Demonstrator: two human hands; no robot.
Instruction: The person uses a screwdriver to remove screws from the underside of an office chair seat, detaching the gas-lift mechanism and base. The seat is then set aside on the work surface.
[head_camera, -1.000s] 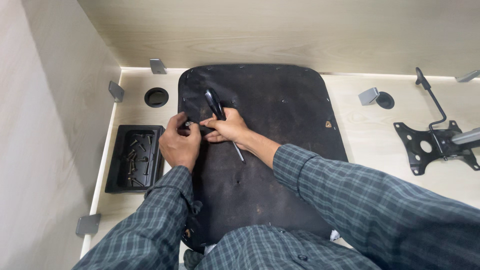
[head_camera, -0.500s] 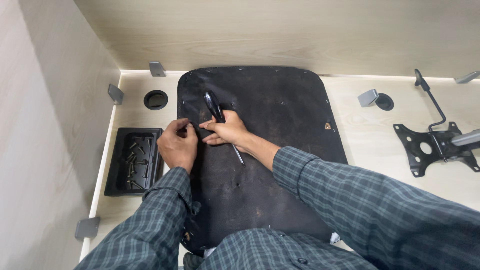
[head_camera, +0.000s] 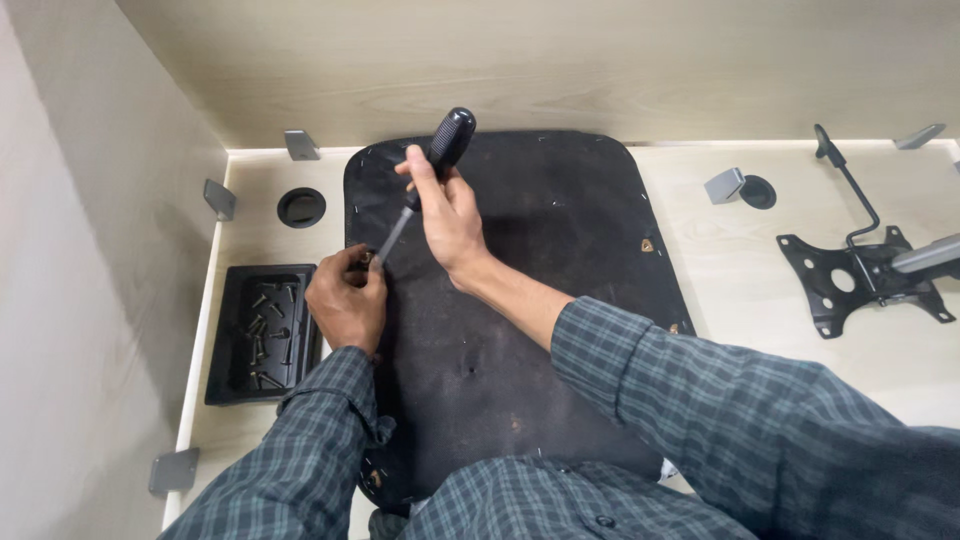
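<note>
Right hand has a closed grip on a black-handled screwdriver, held tilted, tip down at the left edge of the black seat panel lying on the tabletop. Left hand pinches a small screw at the tip. Tray of screws sits just left.

— Any packages, labels, signs or screens here?
— None show. The nearest thing to a container is a shallow black rectangular tray at the left edge of the pale table, open-topped and unmarked, with dark screws lying loose in it.
— Any printing on it?
— None can be made out.
</note>
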